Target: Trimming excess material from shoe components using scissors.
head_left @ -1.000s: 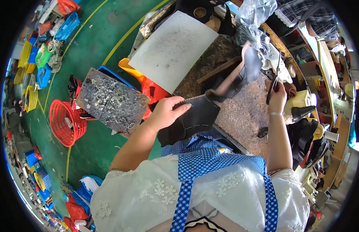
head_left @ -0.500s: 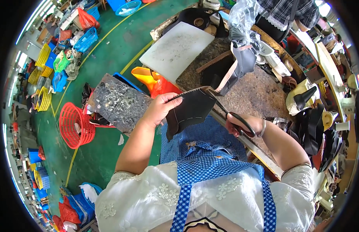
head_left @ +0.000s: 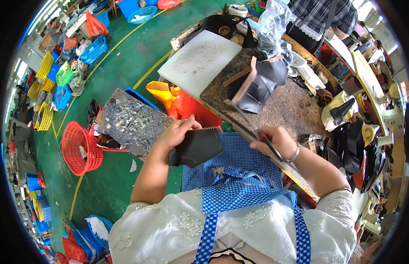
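Leather piece (head_left: 196, 146) — dark, with a notched upper edge — sits low in the view over a blue checked apron (head_left: 239, 176), the left hand (head_left: 178, 132) clamped on its 9 o'clock side. At 3 o'clock from it, the right hand (head_left: 275, 143) is closed around scissors (head_left: 253, 127), blades pointing to 11 o'clock. Farther off at 12 o'clock, the worktop (head_left: 288, 110) carries a dark shoe upper (head_left: 257, 86) and a white cutting board (head_left: 200, 61). A red basket (head_left: 79, 147) stands on the green floor at 9 o'clock.
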Demonstrator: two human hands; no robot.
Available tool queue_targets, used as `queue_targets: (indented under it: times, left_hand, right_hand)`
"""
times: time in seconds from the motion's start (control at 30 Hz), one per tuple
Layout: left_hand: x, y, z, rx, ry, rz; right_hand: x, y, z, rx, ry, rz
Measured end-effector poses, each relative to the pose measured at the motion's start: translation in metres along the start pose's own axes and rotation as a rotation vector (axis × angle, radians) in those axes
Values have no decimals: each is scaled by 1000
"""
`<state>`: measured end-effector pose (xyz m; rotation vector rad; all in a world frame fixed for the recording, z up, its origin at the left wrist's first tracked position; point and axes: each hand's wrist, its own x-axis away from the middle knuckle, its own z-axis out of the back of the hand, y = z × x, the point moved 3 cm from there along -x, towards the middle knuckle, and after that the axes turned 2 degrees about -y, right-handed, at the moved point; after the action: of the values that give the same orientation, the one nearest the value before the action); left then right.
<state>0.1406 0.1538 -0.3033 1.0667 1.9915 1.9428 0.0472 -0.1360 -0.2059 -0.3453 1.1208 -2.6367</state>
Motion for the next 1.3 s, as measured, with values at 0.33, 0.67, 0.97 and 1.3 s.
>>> queue_targets:
  times: [0.33, 0.67, 0.97, 1.3]
  left_hand:
    - [-91, 49, -82, -913, 211, -503]
    - [-66, 73, -99, 106, -36, -539]
    - [-41, 79, -118, 397, -163, -617]
    - [-12, 82, -133, 294, -455, 56]
  right_hand:
    - [-115, 108, 111, 517, 469, -482]
    - [-87, 66, 79, -1737, 474, -296]
    - [-81, 52, 64, -1665, 652, -231]
    - [-79, 58, 98, -1114, 1064, -117]
